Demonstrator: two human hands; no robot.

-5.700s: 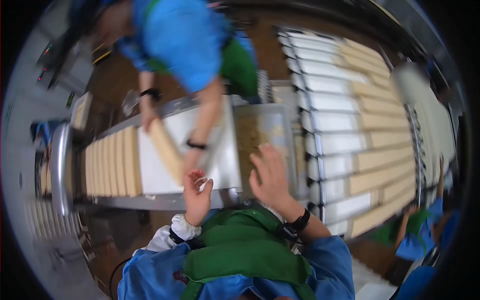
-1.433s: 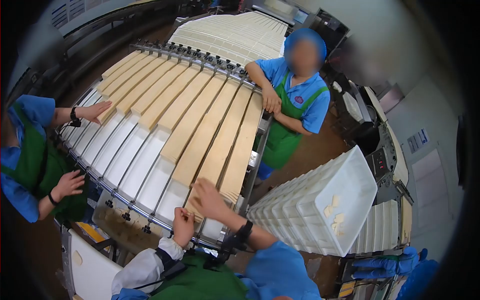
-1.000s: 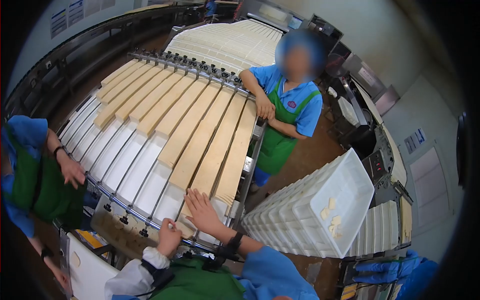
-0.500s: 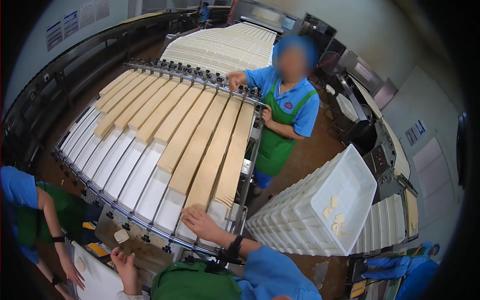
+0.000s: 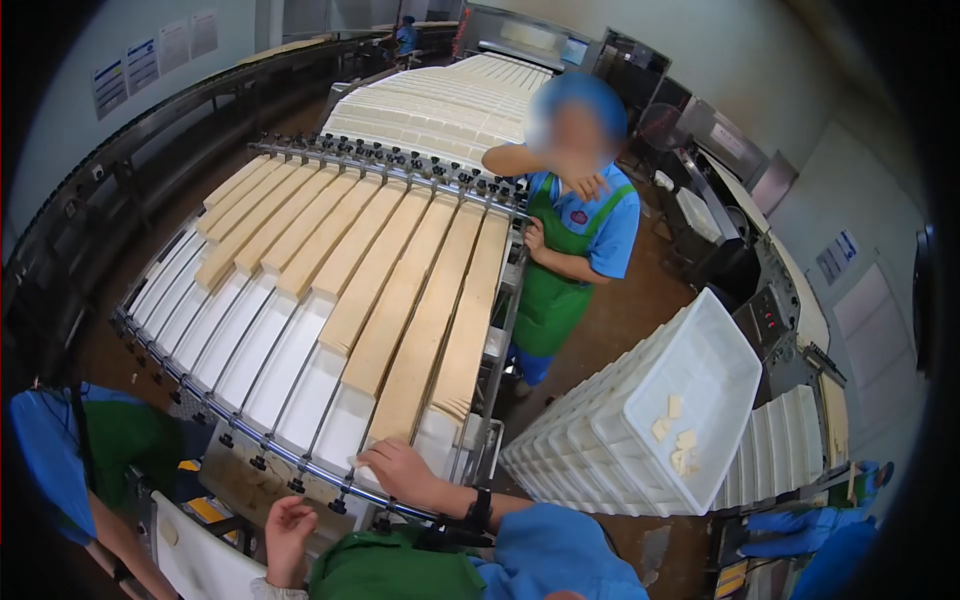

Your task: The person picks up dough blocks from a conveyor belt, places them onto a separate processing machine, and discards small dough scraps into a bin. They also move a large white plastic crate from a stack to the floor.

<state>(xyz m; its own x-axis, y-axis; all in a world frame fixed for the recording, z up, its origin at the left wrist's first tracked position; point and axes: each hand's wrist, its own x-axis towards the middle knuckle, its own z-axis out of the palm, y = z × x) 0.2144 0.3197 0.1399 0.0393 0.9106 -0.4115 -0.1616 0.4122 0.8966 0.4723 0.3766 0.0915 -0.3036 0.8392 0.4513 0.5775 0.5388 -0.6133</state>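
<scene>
Long rows of pale biscuits (image 5: 400,300), packed on edge, lie in the white lanes of a slatted metal table. My right hand (image 5: 400,472) is at the near end of one row, palm down, fingers stretched toward the lane and apparently touching the row's end; nothing shows in its grasp. Lower left, my left hand (image 5: 288,535) is raised over the near side with its fingers curled in toward the thumb. I see nothing in it. A metal rail (image 5: 300,462) with black clamps runs between my hands and the lanes.
Across the table a co-worker (image 5: 570,240) in a green apron has one hand on the frame. Another person (image 5: 60,450) bends at the left beside a white surface (image 5: 190,550). Stacked white crates (image 5: 690,400) stand right; the top one holds loose biscuit pieces.
My left hand has shifted right and its fingers have curled. A pale piece near it is no longer visible. My right hand stays by the row's end. The co-worker opposite has raised one arm.
</scene>
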